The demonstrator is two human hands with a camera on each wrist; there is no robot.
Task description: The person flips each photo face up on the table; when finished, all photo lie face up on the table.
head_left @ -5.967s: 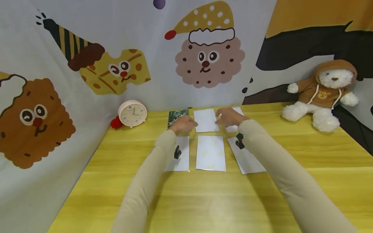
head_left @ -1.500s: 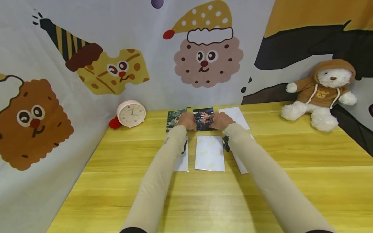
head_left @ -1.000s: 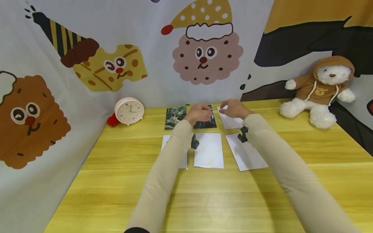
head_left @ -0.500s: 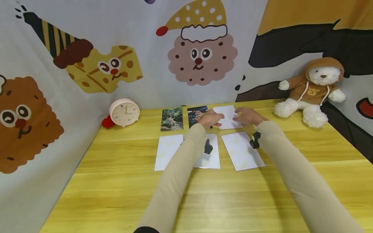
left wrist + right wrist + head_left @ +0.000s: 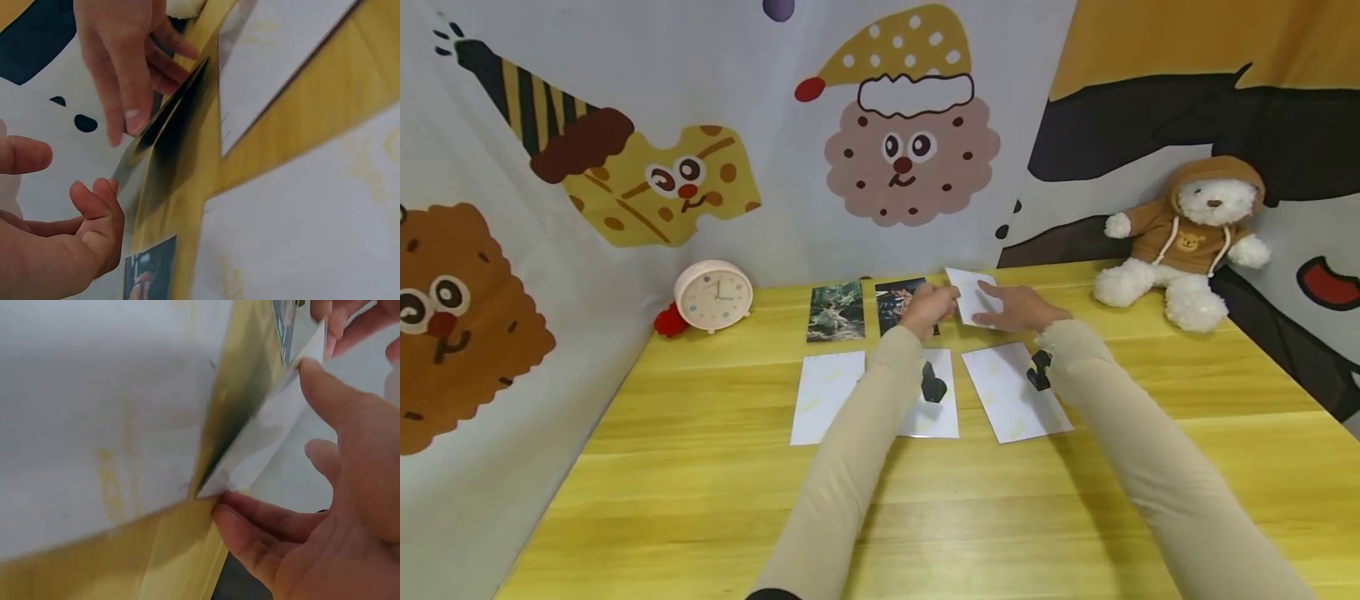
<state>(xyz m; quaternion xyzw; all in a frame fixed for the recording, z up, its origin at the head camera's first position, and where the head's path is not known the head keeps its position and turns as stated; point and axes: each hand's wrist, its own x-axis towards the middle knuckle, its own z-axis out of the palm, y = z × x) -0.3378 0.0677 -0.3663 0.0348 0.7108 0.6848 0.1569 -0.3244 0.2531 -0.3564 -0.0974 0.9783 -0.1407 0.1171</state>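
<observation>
My right hand (image 5: 1022, 307) holds a photo print (image 5: 972, 298) at the back of the table, thumb at one edge and fingers at the other. The print is tilted up, its white back towards me; in the right wrist view the white photo back (image 5: 265, 437) shows a dark gap underneath. My left hand (image 5: 931, 307) is beside the print's left edge, over the middle picture. In the left wrist view, the left fingers (image 5: 100, 215) are bent with the thumb apart, just short of the print. Two prints lie picture side up: a green scene (image 5: 837, 312) and a darker one (image 5: 891, 302).
In the front row lie white-backed prints, the left one (image 5: 827, 398), the middle one (image 5: 942, 408) partly under my left forearm, and the slanted right one (image 5: 1017, 392). A pink clock (image 5: 713, 296), a red object (image 5: 670, 321) and a teddy bear (image 5: 1187, 242) stand along the back.
The middle back print has turned from white back to picture side. Both hands then moved right to the third back print, which has tilted up from the table in my right hand.
</observation>
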